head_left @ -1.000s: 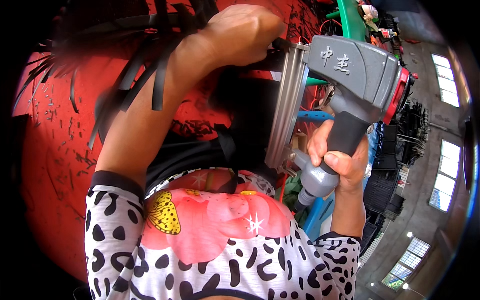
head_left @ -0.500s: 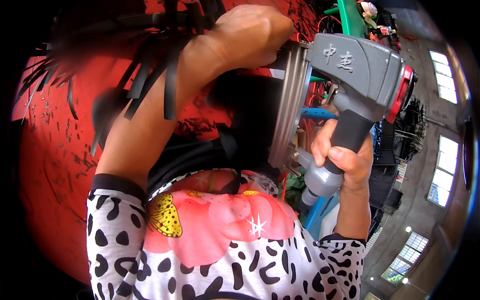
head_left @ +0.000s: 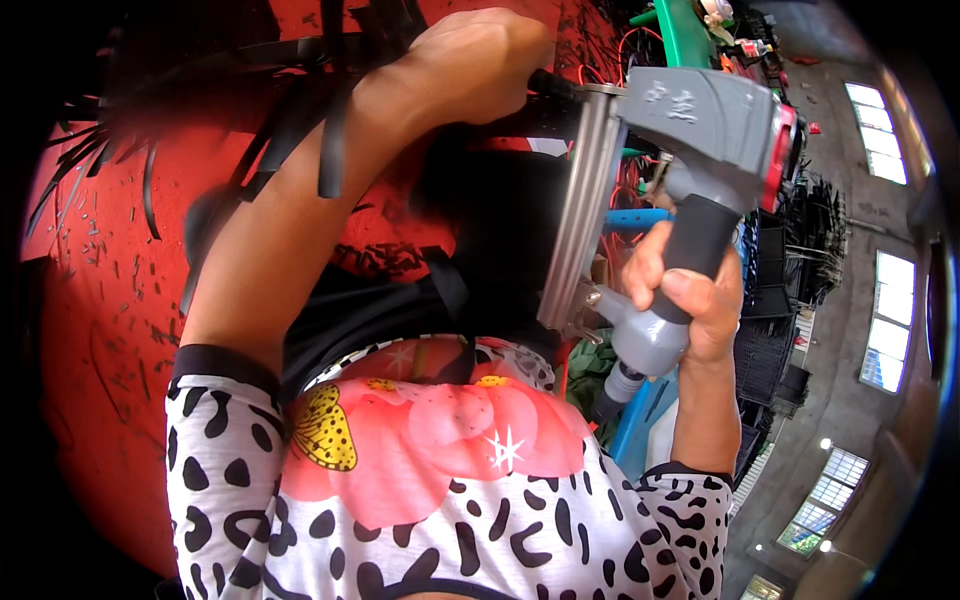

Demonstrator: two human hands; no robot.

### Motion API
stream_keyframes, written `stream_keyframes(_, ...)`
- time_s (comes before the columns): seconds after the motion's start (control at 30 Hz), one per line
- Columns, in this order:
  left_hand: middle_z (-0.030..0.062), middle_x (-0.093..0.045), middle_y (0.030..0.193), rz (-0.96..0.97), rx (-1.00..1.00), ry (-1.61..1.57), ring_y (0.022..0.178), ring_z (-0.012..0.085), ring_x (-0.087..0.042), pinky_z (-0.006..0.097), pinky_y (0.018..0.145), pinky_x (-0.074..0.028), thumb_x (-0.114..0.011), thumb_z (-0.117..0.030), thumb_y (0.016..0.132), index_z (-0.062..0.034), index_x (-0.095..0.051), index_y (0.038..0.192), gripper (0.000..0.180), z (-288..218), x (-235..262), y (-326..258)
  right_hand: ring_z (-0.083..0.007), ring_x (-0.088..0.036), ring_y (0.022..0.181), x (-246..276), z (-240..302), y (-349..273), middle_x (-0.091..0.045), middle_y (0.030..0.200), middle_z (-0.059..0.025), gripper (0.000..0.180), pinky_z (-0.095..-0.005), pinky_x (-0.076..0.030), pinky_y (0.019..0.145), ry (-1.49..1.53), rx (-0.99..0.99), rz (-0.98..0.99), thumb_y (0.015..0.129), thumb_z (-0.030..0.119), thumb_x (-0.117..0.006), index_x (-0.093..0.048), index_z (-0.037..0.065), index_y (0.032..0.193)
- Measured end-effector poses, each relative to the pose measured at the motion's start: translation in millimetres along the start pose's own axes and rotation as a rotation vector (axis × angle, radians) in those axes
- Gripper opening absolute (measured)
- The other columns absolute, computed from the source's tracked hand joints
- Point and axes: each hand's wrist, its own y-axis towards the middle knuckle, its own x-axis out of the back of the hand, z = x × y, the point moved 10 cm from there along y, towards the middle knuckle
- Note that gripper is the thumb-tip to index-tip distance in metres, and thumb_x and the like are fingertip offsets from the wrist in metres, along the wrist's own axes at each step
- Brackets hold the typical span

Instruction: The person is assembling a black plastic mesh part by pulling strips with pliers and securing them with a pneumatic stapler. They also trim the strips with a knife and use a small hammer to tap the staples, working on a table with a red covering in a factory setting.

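Note:
My right hand (head_left: 695,295) is wrapped round the black grip of a grey pneumatic nail gun (head_left: 715,115) with a red-edged cap. The gun's silver magazine (head_left: 585,210) runs down on its left side, and its dark nose points left toward my other hand. My left hand (head_left: 490,65) is closed in a fist near that nose, its wrist bent and its fingers turned away. What it grips is hidden behind the hand. Dark strips (head_left: 335,150) hang beside and across my left forearm, part of a blurred black bundle at upper left.
A red surface (head_left: 110,330) strewn with small black scraps spreads on the left. Green (head_left: 685,35) and blue (head_left: 640,218) bars stand behind the gun. Stacks of black pieces (head_left: 770,290) lie farther right, before a grey floor and bright windows (head_left: 890,320).
My left fist has shifted left, and more of the nail gun's dark nose shows beside it. The gun has moved slightly left in my right hand. The whole view has shifted a little.

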Motion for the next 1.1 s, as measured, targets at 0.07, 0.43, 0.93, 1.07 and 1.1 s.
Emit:
stream_keyframes(0.07,0.0199,-0.061,0.067,-0.025,0.036,-0.059,0.071,0.0387,-0.063,0.045,0.066,-0.05,-0.06,-0.009,0.068,-0.0018,-0.061,0.071,0.007,-0.5,9.2,-4.4,-0.017,-0.056,0.058,24.3,1.7,-7.1,-0.055,0.068,-0.0098,0.023,-0.0282,-0.046,0.057,0.067,0.028,-0.107,0.072,0.017,-0.065,-0.055,-0.003,0.079)
stream_keyframes(0.43,0.0161,-0.065,0.089,0.061,0.229,-0.062,0.084,0.0289,-0.063,0.034,0.076,-0.048,-0.068,-0.019,0.077,0.0006,-0.062,0.107,0.036,15.7,0.1,-4.4,-0.0183,-0.061,0.06,287.6,-92.5,-15.7,-0.061,0.072,-0.0107,0.042,-0.0309,-0.052,0.058,-0.63,-0.163,-0.712,0.074,0.016,-0.071,-0.048,-0.003,0.103)
stream_keyframes(0.93,0.0018,-0.063,0.094,0.085,0.551,-0.258,0.083,0.0065,-0.055,0.019,0.077,-0.043,-0.063,-0.011,0.086,0.0025,-0.059,0.117,0.035,92.8,15.7,-3.1,-0.0292,-0.065,0.088,477.3,-132.2,-112.8,-0.069,0.09,-0.0146,0.048,-0.0395,-0.049,0.076,-1.033,-0.317,-0.976,0.076,0.034,-0.072,-0.059,0.006,0.113)
stream_keyframes(1.07,0.0008,-0.063,0.099,0.054,0.529,-0.323,0.086,0.0053,-0.055,0.018,0.079,-0.043,-0.062,-0.01,0.087,0.0002,-0.059,0.12,0.035,113.4,15.6,4.7,-0.0324,-0.064,0.083,502.1,-185.6,-234.4,-0.066,0.083,-0.0171,0.03,-0.0416,-0.047,0.073,-1.226,-0.791,-0.705,0.073,0.033,-0.072,-0.066,0.006,0.084)
stream_keyframes(1.1,0.0008,-0.063,0.099,0.062,0.524,-0.329,0.086,0.0053,-0.055,0.018,0.079,-0.043,-0.062,-0.01,0.087,0.0002,-0.059,0.12,0.035,117.9,13.2,6.9,-0.0328,-0.064,0.084,497.2,-206.8,-258.6,-0.066,0.084,-0.0174,0.028,-0.0416,-0.048,0.073,-1.164,-0.822,-0.657,0.073,0.031,-0.071,-0.065,0.005,0.082)
